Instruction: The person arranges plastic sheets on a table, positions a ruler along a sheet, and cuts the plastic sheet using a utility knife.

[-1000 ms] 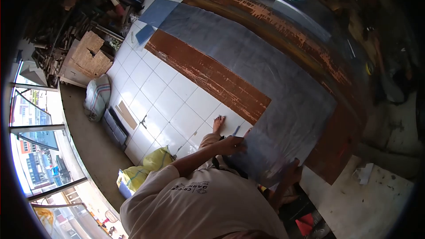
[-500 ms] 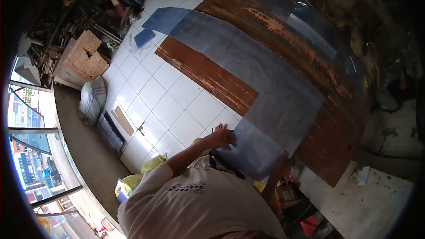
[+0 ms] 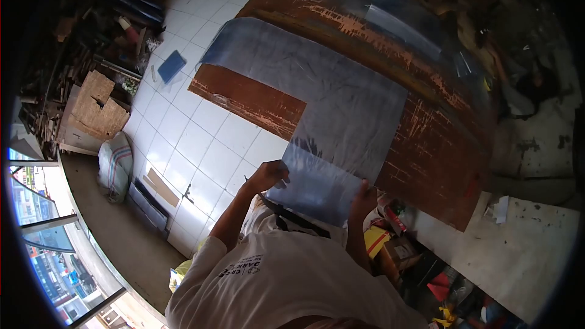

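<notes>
A translucent blue-grey plastic sheet point(image 3: 347, 109) lies across a worn brown tabletop point(image 3: 436, 164). Its far left end droops past the table's edge. The near end hangs off the table in front of my body, bent down between my hands. My left hand point(image 3: 270, 176) grips the near left edge of the sheet, fingers curled over it. On the opposite side, my right hand point(image 3: 364, 200) holds the near right edge, thumb upward. Part of the fingers is hidden behind the plastic.
White floor tiles point(image 3: 207, 140) spread to the left of the table. A stuffed white sack point(image 3: 116, 161), broken particle board point(image 3: 100, 106) and scrap wood stand along the left wall. Close on my right are a cardboard box point(image 3: 402, 251) and a pale board point(image 3: 518, 250).
Both hands have drawn the sheet toward my body, and its far end has slid back toward the table's left edge. The view has shifted too.
</notes>
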A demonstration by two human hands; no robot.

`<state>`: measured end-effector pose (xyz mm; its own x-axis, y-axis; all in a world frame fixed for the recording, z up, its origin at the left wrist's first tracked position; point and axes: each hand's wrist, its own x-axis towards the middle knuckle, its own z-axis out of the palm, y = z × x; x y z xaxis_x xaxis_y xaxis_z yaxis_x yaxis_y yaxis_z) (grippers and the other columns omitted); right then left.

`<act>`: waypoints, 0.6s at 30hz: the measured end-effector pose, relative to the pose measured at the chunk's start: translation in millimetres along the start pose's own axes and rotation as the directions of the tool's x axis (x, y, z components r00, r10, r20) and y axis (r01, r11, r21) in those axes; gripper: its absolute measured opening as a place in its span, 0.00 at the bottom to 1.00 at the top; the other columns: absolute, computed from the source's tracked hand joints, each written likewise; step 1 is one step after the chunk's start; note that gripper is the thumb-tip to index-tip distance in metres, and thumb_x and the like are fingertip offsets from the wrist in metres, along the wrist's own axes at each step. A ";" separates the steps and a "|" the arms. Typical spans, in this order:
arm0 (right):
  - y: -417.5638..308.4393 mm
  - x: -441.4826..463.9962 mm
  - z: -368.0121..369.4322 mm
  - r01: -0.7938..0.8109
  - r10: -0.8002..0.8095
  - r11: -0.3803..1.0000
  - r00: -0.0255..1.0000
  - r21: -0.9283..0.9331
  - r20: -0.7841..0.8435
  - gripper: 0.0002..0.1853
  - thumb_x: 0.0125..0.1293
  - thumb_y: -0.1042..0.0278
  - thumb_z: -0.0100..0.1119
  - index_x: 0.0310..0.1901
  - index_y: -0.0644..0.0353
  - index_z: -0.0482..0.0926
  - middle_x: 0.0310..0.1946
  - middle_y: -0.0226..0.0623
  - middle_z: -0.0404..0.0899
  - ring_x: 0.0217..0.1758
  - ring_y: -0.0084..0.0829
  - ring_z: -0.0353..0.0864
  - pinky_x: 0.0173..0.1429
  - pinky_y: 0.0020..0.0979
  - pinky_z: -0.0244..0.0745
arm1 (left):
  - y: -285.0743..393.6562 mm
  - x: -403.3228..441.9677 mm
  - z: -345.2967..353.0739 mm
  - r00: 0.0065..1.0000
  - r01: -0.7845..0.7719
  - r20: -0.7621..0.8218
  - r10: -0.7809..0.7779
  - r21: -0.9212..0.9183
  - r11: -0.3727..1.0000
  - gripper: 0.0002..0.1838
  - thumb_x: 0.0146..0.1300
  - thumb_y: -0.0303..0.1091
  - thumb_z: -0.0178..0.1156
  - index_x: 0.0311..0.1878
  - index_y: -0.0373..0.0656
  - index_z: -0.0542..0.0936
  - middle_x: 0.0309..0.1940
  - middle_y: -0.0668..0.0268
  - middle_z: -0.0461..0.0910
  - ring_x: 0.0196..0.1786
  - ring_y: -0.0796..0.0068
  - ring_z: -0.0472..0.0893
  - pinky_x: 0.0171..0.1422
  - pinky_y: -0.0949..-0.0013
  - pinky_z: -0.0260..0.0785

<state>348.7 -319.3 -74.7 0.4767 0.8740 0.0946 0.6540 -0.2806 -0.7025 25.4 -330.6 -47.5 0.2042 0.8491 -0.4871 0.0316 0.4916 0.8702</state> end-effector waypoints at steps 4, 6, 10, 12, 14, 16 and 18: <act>-2.8 -3.1 -3.7 -0.143 0.123 0.969 0.986 0.203 0.108 0.31 0.73 0.41 0.59 0.28 0.67 0.72 0.19 0.43 0.73 0.21 0.37 0.73 0.31 0.41 0.70 | -5.5 -0.2 1.4 0.998 0.042 -0.044 -0.041 0.031 0.999 0.08 0.73 0.29 0.58 0.46 0.32 0.77 0.34 0.56 0.85 0.35 0.65 0.87 0.39 0.63 0.81; -6.7 -2.2 -6.0 -0.262 0.210 0.915 0.958 0.306 0.194 0.31 0.73 0.41 0.59 0.27 0.67 0.72 0.18 0.40 0.73 0.20 0.32 0.72 0.28 0.38 0.70 | -9.9 0.5 7.5 0.988 0.026 -0.151 -0.023 0.016 1.000 0.09 0.73 0.31 0.58 0.45 0.33 0.77 0.32 0.57 0.84 0.35 0.69 0.86 0.38 0.64 0.79; -27.0 -2.0 -12.5 -0.217 0.192 0.908 0.976 0.358 0.103 0.26 0.73 0.49 0.63 0.25 0.62 0.70 0.16 0.29 0.68 0.16 0.20 0.68 0.20 0.28 0.66 | -11.4 2.0 14.3 0.972 -0.001 -0.235 0.028 0.114 0.994 0.11 0.71 0.34 0.58 0.44 0.33 0.77 0.31 0.54 0.84 0.32 0.64 0.87 0.36 0.62 0.79; -33.5 -2.8 -12.8 -0.208 0.186 0.913 0.978 0.351 0.095 0.25 0.73 0.51 0.63 0.25 0.62 0.70 0.16 0.29 0.68 0.15 0.20 0.68 0.19 0.28 0.65 | -4.2 -0.4 9.5 0.979 -0.008 -0.197 0.049 0.203 0.979 0.11 0.70 0.36 0.60 0.41 0.34 0.80 0.28 0.55 0.85 0.32 0.65 0.87 0.36 0.64 0.79; -28.3 -2.4 -11.7 -0.293 0.270 0.875 0.956 0.386 0.113 0.24 0.73 0.52 0.63 0.25 0.62 0.70 0.16 0.30 0.68 0.15 0.20 0.68 0.18 0.27 0.64 | 18.0 1.2 -22.6 0.990 0.041 -0.132 0.044 0.582 0.812 0.12 0.68 0.38 0.64 0.38 0.36 0.83 0.26 0.57 0.86 0.31 0.69 0.88 0.36 0.66 0.79; -19.7 -1.6 -10.2 -0.313 0.285 0.878 0.950 0.363 0.130 0.25 0.72 0.52 0.62 0.25 0.63 0.70 0.16 0.31 0.68 0.15 0.21 0.68 0.18 0.28 0.65 | 44.5 14.7 -68.8 0.903 -0.028 -0.400 0.158 0.313 0.949 0.14 0.66 0.40 0.69 0.42 0.37 0.85 0.27 0.59 0.87 0.30 0.76 0.88 0.33 0.70 0.79; -4.2 -2.6 -4.8 -0.283 0.261 0.904 0.959 0.319 0.111 0.28 0.71 0.44 0.64 0.28 0.66 0.74 0.18 0.31 0.73 0.15 0.20 0.71 0.18 0.29 0.67 | 62.3 56.3 -121.8 0.608 -0.289 -0.780 0.148 -0.044 0.956 0.20 0.70 0.41 0.66 0.50 0.31 0.83 0.30 0.62 0.86 0.31 0.74 0.86 0.31 0.73 0.78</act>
<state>347.6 -322.3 -68.6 0.5628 0.8087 -0.1712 0.2690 -0.3750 -0.8871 -80.3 -228.7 -29.7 -0.6343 0.7396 -0.2249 -0.0718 0.2333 0.9697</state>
